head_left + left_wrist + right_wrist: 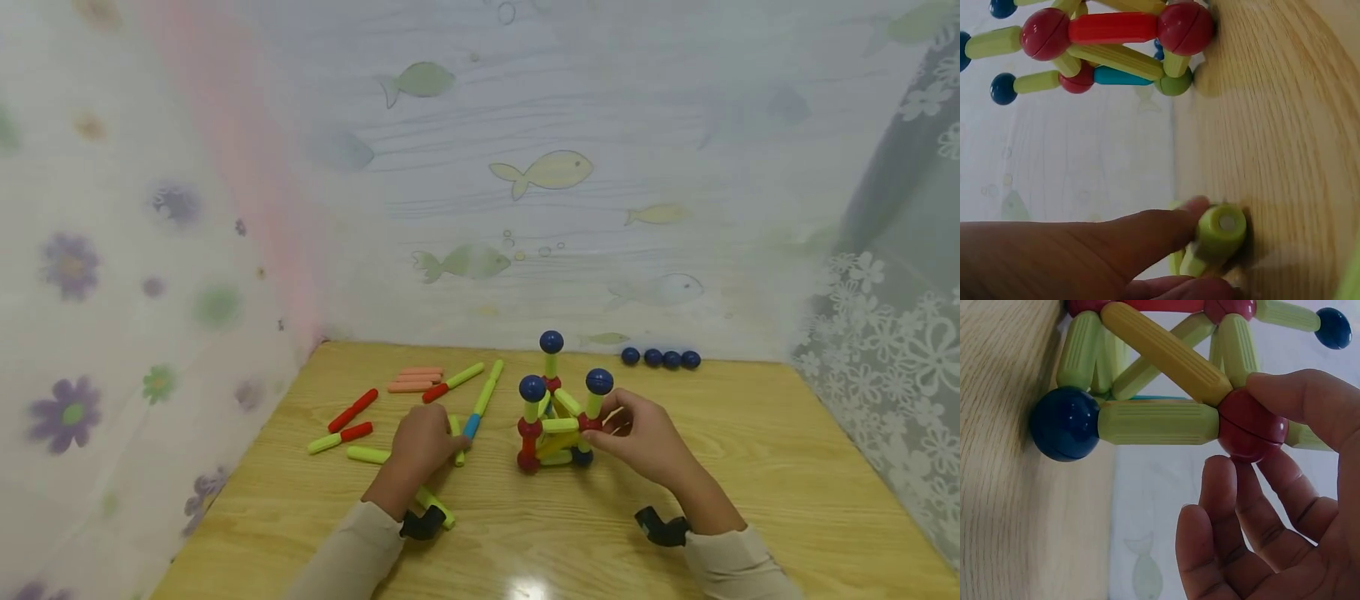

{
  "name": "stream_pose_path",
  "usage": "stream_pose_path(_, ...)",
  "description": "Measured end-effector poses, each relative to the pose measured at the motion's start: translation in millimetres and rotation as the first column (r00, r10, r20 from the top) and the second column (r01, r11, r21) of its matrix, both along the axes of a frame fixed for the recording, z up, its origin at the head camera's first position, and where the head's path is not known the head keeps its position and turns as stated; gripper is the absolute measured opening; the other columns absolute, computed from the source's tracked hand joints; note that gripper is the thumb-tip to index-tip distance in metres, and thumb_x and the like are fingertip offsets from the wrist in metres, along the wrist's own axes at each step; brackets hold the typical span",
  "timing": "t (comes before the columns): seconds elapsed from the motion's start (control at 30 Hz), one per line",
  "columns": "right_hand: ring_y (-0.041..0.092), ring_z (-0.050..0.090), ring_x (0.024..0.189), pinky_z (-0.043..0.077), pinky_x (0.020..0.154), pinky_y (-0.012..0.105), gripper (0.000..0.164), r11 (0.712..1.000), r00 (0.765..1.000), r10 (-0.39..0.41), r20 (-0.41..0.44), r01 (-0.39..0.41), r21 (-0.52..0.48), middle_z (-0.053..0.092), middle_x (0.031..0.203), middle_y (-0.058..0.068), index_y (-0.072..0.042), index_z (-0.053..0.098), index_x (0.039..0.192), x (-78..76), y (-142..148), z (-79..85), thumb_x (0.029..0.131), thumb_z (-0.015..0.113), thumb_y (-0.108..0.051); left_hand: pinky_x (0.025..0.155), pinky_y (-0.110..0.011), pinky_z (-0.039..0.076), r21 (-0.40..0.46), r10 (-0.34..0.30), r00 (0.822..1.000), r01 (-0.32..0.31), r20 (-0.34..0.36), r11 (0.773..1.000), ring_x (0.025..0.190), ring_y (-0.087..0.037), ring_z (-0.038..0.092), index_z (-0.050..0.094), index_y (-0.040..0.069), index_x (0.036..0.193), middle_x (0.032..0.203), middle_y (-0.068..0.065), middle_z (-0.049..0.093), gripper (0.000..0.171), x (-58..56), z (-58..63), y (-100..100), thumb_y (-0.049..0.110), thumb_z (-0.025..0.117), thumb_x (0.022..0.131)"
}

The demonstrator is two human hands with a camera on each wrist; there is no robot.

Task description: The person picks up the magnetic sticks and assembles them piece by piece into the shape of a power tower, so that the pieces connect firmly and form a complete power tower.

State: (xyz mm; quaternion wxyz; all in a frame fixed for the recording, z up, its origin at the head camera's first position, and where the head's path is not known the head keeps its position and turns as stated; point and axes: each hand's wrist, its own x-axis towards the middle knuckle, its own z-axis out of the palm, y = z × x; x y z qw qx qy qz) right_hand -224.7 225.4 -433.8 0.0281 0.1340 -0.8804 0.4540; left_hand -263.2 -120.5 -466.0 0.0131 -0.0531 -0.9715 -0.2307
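Note:
A frame of magnetic rods and balls (560,425) stands on the table, with three blue balls on short yellow-green rods at its top. My right hand (647,435) pinches a red ball (1254,428) at the frame's right upper corner between thumb and fingertips. A yellow rod (1166,353) and several yellow-green rods meet at that ball. Left of the frame, my left hand (425,442) grips a short yellow-green magnetic rod (1221,232) down at the tabletop. Its round metal end faces the left wrist camera. Beside the thumb lies a blue rod (471,427) joined to yellow-green ones.
Red and yellow-green rods (352,410) lie loose at the left. Several orange rods (416,380) are grouped toward the back. Along the back edge several blue balls (653,358) sit in a row. Longer yellow-green rods (435,507) lie under the left forearm.

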Motion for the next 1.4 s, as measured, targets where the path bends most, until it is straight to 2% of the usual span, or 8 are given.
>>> stream_pose_path(0.13, 0.024, 0.068, 0.088, 0.056, 0.068, 0.032, 0.033, 1.000, 1.000, -0.004, 0.013, 0.004, -0.001, 0.069, 0.101, 0.006, -0.013, 0.061, 0.103, 1.0, -1, -0.1, 0.088, 0.085, -0.031, 0.046, -0.024, 0.028, -0.098, 0.015, 1.000, -0.015, 0.007, 0.995, 0.049, -0.012, 0.035, 0.050, 0.013, 0.059, 0.054, 0.005, 0.032, 0.048, 1.5, 7.5, 2, 0.030, 0.087, 0.084)
stream_pose_path(0.27, 0.024, 0.068, 0.088, 0.056, 0.067, 0.033, 0.033, 1.000, 1.000, -0.004, 0.016, 0.004, 0.004, 0.069, 0.100, 0.006, -0.014, 0.061, 0.104, 1.3, -1, -0.2, 0.088, 0.084, -0.031, 0.049, -0.024, 0.032, -0.031, -0.012, 1.000, 0.012, -0.011, 0.999, 0.052, -0.008, 0.038, 0.064, 0.007, 0.070, 0.059, 0.007, 0.041, 0.032, 4.2, 19.0, -3, 0.024, 0.084, 0.087)
stream_pose_path(0.5, 0.021, 0.068, 0.087, 0.056, 0.068, 0.033, 0.035, 1.000, 1.000, -0.012, 0.021, 0.012, 0.019, 0.069, 0.101, 0.006, -0.014, 0.059, 0.102, 2.8, 0, 1.0, 0.088, 0.084, -0.033, 0.078, -0.033, 0.058, 0.218, -0.287, 0.954, 0.299, -0.085, 0.929, 0.087, -0.008, 0.069, 0.079, 0.016, 0.117, 0.097, 0.007, 0.076, 0.030, 30.0, 56.6, 10, 0.031, 0.081, 0.092)
stream_pose_path(0.67, 0.021, 0.068, 0.087, 0.056, 0.068, 0.033, 0.034, 1.000, 1.000, -0.008, 0.019, 0.008, 0.014, 0.069, 0.103, 0.007, -0.014, 0.059, 0.103, 3.4, 0, 2.7, 0.089, 0.084, -0.032, 0.074, -0.025, 0.056, 0.071, -0.393, 0.828, 0.455, -0.401, 0.888, 0.084, -0.004, 0.069, 0.081, 0.024, 0.106, 0.101, 0.011, 0.078, 0.020, 57.6, 64.7, 43, 0.034, 0.083, 0.089)
stream_pose_path(0.8, 0.021, 0.068, 0.087, 0.056, 0.066, 0.033, 0.032, 1.000, 1.000, -0.003, 0.019, 0.003, 0.014, 0.069, 0.103, 0.007, -0.014, 0.060, 0.103, 2.6, -2, 1.9, 0.089, 0.084, -0.031, 0.061, -0.017, 0.044, -0.066, -0.356, 0.652, 0.425, -0.669, 0.903, 0.071, -0.001, 0.066, 0.083, 0.025, 0.102, 0.098, 0.010, 0.079, 0.023, 65.2, 57.5, 66, 0.034, 0.089, 0.082)
stream_pose_path(0.93, 0.021, 0.069, 0.087, 0.057, 0.065, 0.033, 0.031, 1.000, 1.000, 0.004, 0.014, -0.005, 0.017, 0.070, 0.104, 0.007, -0.014, 0.060, 0.102, 1.3, -2, 1.3, 0.089, 0.083, -0.030, 0.055, -0.019, 0.023, -0.139, -0.308, 0.535, 0.332, -0.786, 0.933, 0.070, 0.000, 0.068, 0.083, 0.024, 0.102, 0.096, 0.011, 0.079, 0.025, 60.9, 49.9, 81, 0.036, 0.090, 0.082)
stream_pose_path(1.2, 0.021, 0.069, 0.088, 0.056, 0.065, 0.033, 0.032, 1.000, 1.000, 0.011, 0.013, -0.011, 0.020, 0.070, 0.105, 0.007, -0.014, 0.059, 0.102, 1.4, -2, 3.3, 0.089, 0.083, -0.031, 0.056, -0.024, 0.016, -0.226, -0.301, 0.399, 0.224, -0.866, 0.948, 0.075, -0.005, 0.075, 0.084, 0.025, 0.102, 0.092, 0.011, 0.079, 0.023, 49.0, 41.8, 92, 0.042, 0.085, 0.086)
stream_pose_path(1.4, 0.023, 0.069, 0.088, 0.057, 0.066, 0.034, 0.031, 1.000, 0.999, 0.024, 0.031, -0.025, 0.010, 0.069, 0.105, 0.006, -0.014, 0.060, 0.103, 1.7, -4, 3.6, 0.089, 0.084, -0.029, 0.056, -0.025, 0.019, -0.244, -0.292, 0.355, 0.174, -0.888, 0.954, 0.071, -0.005, 0.075, 0.083, 0.024, 0.102, 0.091, 0.012, 0.079, 0.019, 43.9, 35.4, 99, 0.040, 0.079, 0.093)
